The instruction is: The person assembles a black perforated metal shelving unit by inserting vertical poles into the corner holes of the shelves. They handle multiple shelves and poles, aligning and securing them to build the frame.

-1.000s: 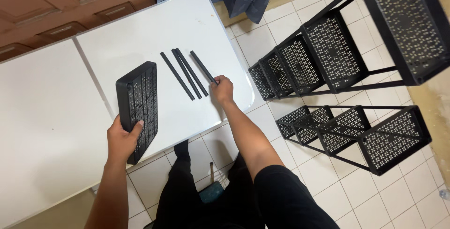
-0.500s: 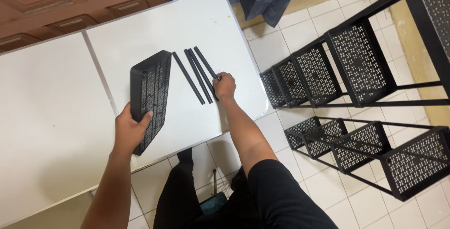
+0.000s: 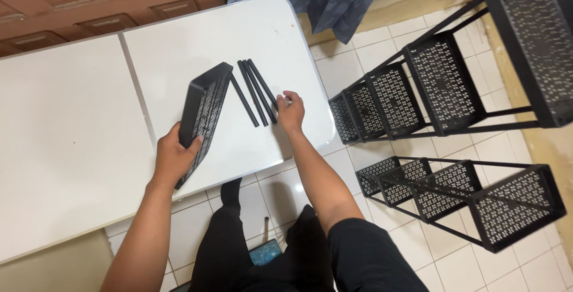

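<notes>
At frame centre, the left hand (image 3: 174, 157) clamps the black perforated tray (image 3: 204, 113) tilted on edge, exposing its underside, while the right hand's (image 3: 290, 113) fingertips pinch the rightmost black rods (image 3: 255, 90) together on the white table (image 3: 71, 119).

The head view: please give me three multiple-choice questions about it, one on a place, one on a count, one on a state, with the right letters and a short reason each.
1. Where do the black rods lie?
A. on the floor tiles
B. on the white table
C. inside a rack

2. How many black rods are there?
A. two
B. four
C. seven

3. How is the black perforated tray in the left hand?
A. tilted up on one edge
B. flat on the floor
C. hung on the door

Answers:
1 B, they rest on the tabletop by the right hand.
2 B, four rods can be counted side by side.
3 A, one long edge is raised off the table.
</notes>
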